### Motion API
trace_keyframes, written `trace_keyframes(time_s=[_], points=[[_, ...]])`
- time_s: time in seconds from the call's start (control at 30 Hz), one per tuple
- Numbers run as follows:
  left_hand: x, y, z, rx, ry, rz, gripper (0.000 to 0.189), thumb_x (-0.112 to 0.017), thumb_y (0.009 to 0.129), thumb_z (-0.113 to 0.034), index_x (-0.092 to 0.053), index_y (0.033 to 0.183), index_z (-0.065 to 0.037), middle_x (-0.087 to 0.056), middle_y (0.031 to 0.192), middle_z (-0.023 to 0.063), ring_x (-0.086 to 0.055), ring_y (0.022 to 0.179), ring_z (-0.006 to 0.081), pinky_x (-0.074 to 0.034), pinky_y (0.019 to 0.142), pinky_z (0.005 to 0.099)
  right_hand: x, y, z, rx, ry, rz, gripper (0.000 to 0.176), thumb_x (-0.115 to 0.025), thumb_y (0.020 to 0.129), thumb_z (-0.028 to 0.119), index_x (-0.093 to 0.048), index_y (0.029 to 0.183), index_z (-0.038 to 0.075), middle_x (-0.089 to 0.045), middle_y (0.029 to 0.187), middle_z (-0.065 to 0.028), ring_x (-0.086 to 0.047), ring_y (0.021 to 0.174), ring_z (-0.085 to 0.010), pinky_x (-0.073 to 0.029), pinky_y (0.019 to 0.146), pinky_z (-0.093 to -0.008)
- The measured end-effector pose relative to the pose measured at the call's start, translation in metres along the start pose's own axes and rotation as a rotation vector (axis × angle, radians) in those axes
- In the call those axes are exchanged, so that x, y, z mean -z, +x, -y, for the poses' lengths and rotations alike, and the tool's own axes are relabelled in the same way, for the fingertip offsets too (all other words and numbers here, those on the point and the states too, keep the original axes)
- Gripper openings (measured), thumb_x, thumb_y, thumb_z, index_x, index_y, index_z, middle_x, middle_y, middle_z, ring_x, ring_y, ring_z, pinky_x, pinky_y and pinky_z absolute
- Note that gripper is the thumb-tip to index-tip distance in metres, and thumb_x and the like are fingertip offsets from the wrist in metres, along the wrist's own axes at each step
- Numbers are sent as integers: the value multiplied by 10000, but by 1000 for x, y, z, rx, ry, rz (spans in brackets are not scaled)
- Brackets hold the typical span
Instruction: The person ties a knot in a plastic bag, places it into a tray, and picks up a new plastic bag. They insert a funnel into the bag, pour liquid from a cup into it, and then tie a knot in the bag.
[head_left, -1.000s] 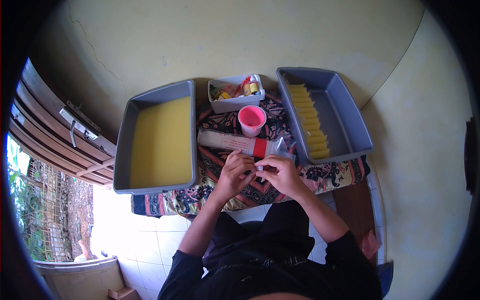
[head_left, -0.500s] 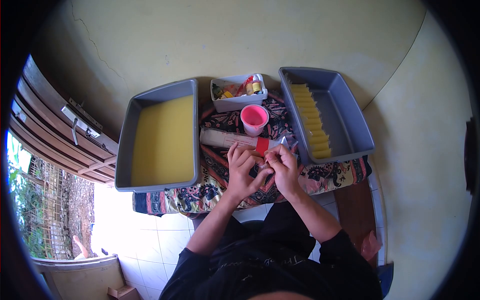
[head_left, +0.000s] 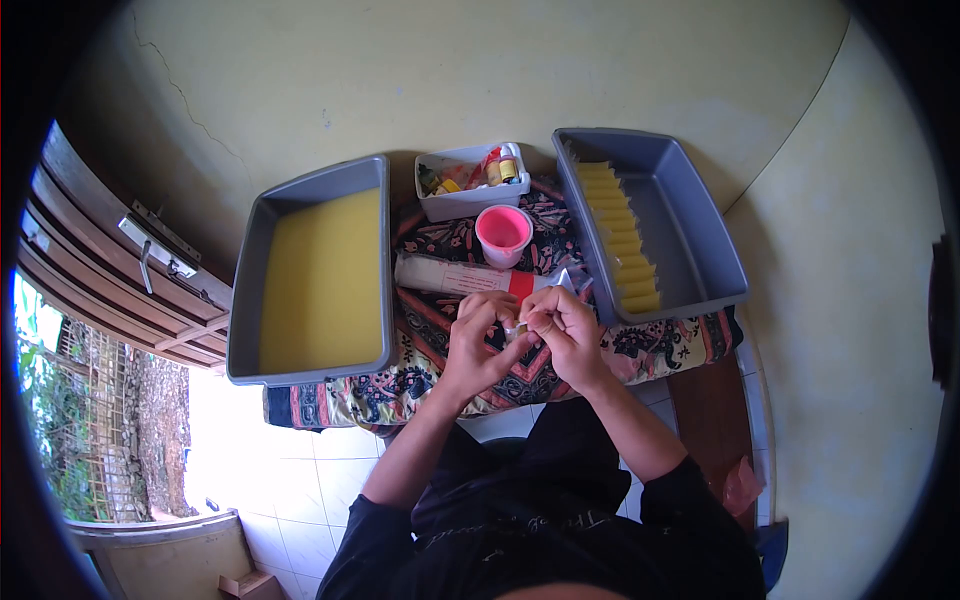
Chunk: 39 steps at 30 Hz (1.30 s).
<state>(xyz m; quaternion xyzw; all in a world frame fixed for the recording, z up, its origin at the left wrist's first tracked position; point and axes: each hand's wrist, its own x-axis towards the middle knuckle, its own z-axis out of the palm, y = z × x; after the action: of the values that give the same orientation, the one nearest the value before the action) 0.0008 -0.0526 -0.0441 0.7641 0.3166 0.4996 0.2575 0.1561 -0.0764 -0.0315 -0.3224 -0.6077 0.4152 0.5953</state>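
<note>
Black fabric of the shirt (head_left: 560,535) and trousers occupies the nearest zone, with white floor tiles (head_left: 330,490) on either side. Patterned cloth (head_left: 400,385) begins beyond the lap and forms the work surface. Above it, the left hand (head_left: 480,345) and right hand (head_left: 568,335) meet at a small translucent piece (head_left: 515,333). Grip condition: both hands pinch it between thumb and fingers, closed to a narrow gap; remaining fingers are curled. Fingers partly cover the piece; its exact form cannot be read.

Directly behind the hands lies a white plastic roll (head_left: 445,275) with a red band, its right end partly screened by the right hand. Gray left tray (head_left: 310,378) contains a yellow mass (head_left: 325,280); gray right tray (head_left: 680,230) contains a row of yellow tubes (head_left: 620,240) along its left side. Between the trays, past the roll, stands a pink cup (head_left: 503,240), upright and open. Behind the cup sits a white box (head_left: 472,206) holding small bottles (head_left: 507,167). A plain wall (head_left: 500,70) closes the far side.
</note>
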Motion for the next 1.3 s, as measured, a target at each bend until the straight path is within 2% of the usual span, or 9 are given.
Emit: trace_keyframes(time_s=[0.03,0.1,0.17,0.3,0.47,0.6,0.87,1.0,1.3], points=[[-2,1,0,80,-140,-13,265,-781,678,-158,-576,820,-67,-629,909,77,-591,955,266,-369,914,414,-4,1,4,-3,76,-23,102,-544,962,84,-511,888,21,-579,780,-23,-511,664,-45,-418,587,-190],[-1,2,1,61,-168,-23,260,-776,644,-111,-585,813,-65,-630,908,68,-602,909,254,-382,885,382,-5,2,5,-6,154,-44,111,-539,966,96,-503,888,26,-581,776,-26,-508,656,-46,-418,583,-191],[2,5,1,-38,-56,47,264,-777,612,-113,-594,797,-71,-627,905,62,-594,918,243,-368,879,376,-2,1,2,-49,186,-47,132,-527,976,116,-488,881,33,-586,781,-39,-494,635,-46,-417,574,-192],[11,12,-6,-71,33,81,261,-766,609,-122,-582,789,-83,-638,927,61,-577,929,230,-350,895,362,-1,0,10,-44,138,-71,138,-527,976,116,-490,872,33,-587,784,-49,-481,622,-45,-418,566,-195],[27,18,-11,-170,230,140,287,-779,652,-277,-584,776,-107,-625,868,23,-539,971,235,-302,917,406,-3,-2,12,-53,208,-113,118,-522,971,80,-488,874,23,-586,779,-63,-500,629,-51,-424,550,-198],[33,17,-13,-177,312,159,314,-779,671,-336,-599,784,-104,-588,815,33,-536,949,236,-322,901,412,-4,-4,10,-69,183,-92,121,-521,970,76,-486,869,19,-586,783,-68,-505,626,-53,-424,548,-199],[25,16,1,-78,196,172,225,-742,647,-130,-569,785,-88,-611,887,42,-540,985,246,-330,908,393,0,1,-7,-96,112,52,130,-502,979,77,-484,863,20,-586,775,-63,-504,610,-60,-423,542,-202],[26,15,7,-88,155,212,242,-758,649,-129,-567,790,-86,-617,901,40,-541,1030,251,-328,930,404,0,2,-10,-106,89,54,139,-487,988,85,-470,863,26,-577,763,-53,-501,600,-62,-421,528,-197],[30,2,21,-129,279,262,284,-750,733,-320,-594,792,-90,-620,883,34,-539,1074,264,-255,1049,499,-2,-8,-25,-245,201,0,151,-474,990,69,-444,846,38,-546,722,-40,-487,580,-57,-405,504,-196]])
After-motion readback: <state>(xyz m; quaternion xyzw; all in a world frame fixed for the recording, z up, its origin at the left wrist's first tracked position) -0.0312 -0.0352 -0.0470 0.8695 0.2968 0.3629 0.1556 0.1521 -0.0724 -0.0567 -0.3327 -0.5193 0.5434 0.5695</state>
